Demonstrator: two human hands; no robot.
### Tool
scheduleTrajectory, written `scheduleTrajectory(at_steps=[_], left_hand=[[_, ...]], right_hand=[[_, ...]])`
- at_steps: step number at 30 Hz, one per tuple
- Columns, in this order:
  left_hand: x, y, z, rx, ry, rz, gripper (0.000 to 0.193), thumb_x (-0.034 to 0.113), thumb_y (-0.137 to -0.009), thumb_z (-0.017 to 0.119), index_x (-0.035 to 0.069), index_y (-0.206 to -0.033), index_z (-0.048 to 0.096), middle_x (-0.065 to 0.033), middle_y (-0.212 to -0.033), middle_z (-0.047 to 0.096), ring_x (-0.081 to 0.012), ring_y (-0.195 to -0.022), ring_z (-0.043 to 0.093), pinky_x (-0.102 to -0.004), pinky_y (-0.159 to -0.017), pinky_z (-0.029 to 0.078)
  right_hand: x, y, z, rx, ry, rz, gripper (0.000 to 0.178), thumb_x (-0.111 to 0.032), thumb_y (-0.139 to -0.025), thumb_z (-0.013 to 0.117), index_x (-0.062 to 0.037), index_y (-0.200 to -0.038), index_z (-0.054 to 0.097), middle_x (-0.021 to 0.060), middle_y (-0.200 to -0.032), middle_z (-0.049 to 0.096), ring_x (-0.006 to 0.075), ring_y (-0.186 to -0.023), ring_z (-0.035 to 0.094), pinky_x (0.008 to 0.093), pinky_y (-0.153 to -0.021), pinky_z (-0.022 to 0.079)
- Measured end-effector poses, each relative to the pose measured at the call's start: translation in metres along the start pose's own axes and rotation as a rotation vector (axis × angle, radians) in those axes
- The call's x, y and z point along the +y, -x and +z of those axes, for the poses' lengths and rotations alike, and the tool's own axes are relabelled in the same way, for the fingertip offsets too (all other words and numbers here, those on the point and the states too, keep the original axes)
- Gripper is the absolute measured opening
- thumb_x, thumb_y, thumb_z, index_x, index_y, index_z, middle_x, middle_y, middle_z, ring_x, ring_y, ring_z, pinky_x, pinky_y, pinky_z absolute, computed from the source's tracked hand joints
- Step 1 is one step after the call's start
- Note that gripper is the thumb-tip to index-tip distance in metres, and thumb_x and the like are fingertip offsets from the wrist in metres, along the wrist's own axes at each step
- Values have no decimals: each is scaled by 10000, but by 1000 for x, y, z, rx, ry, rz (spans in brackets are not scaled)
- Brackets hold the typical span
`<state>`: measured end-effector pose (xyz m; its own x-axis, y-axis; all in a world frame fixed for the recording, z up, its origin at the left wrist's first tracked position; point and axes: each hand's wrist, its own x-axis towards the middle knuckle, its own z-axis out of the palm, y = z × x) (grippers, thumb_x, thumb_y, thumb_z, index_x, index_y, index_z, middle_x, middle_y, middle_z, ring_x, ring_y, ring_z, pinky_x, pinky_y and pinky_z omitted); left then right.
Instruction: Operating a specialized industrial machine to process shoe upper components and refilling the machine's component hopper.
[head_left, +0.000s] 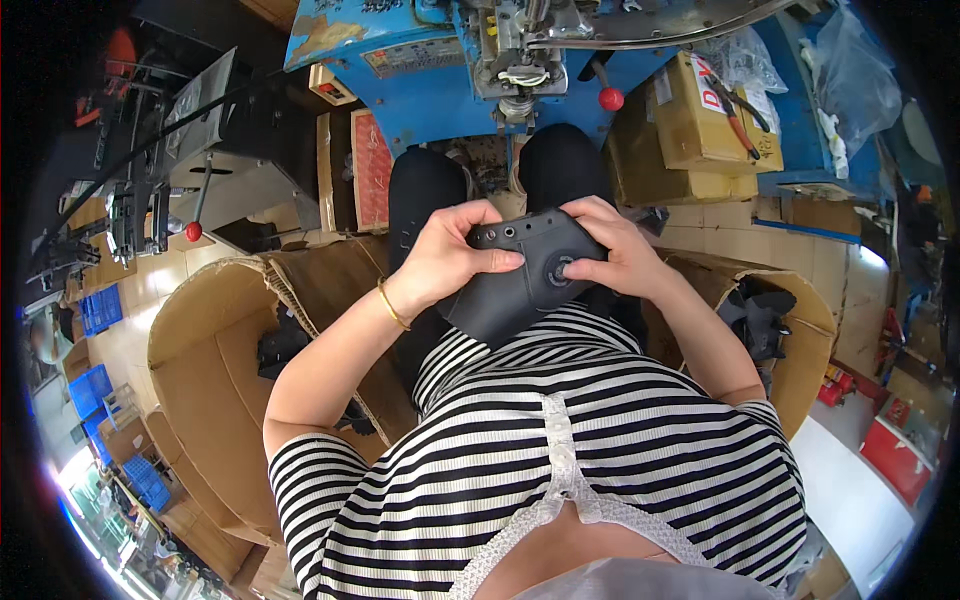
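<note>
Above my lap I hold a flat black piece (508, 292), leather-like, with a row of small holes or eyelets along its far edge and a round raised disc on its right part. My left hand (462, 250) grips its left end, thumb lying on the top face just below the eyelets. My right hand (618, 248) pinches the right end, with the thumb pressed beside the disc. The fingers of both hands are partly hidden behind the piece. Directly ahead, beyond my knees, stands a blue machine (420, 95) with a metal head (517, 75).
A large open cardboard box (215, 330) with dark pieces inside stands at my left, another (810, 330) at my right. Cardboard cartons (715, 120) with red-handled pliers (742, 135) on top sit ahead right. Red-knobbed levers (611, 98) stick out from the machines.
</note>
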<state>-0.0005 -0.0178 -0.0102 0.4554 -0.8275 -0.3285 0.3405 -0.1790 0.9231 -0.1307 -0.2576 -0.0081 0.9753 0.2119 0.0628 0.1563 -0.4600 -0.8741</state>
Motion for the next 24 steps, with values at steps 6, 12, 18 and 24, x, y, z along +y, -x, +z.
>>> scheduleTrajectory(at_steps=[6,12,18,24], left_hand=[[98,-38,-25,114,-154,104,173,68,-846,768,26,-979,665,-2,-929,691,-67,-825,622,-223,-769,504],[140,-89,-53,86,-248,113,174,132,-885,752,6,-987,689,-28,-905,700,-76,-772,633,-218,-710,509],[139,-108,-64,100,-162,-138,180,131,-848,783,13,-943,686,-43,-862,692,-115,-739,655,-243,-677,528],[154,-110,-58,125,-277,-236,236,152,-812,818,6,-942,686,-59,-845,690,-138,-712,654,-263,-663,531]], right_hand=[[-32,-51,-28,387,-78,-11,352,-249,-843,767,54,-987,660,104,-954,593,218,-908,594,311,-823,465],[-24,-88,-54,515,-282,136,427,-355,-852,774,48,-978,719,41,-889,628,127,-836,620,279,-742,479],[-17,-92,-50,495,-426,321,433,-386,-869,767,39,-931,719,47,-799,695,94,-712,635,260,-652,502],[-16,-90,-39,516,-572,349,425,-375,-900,744,43,-969,704,49,-828,706,77,-730,634,230,-648,507]])
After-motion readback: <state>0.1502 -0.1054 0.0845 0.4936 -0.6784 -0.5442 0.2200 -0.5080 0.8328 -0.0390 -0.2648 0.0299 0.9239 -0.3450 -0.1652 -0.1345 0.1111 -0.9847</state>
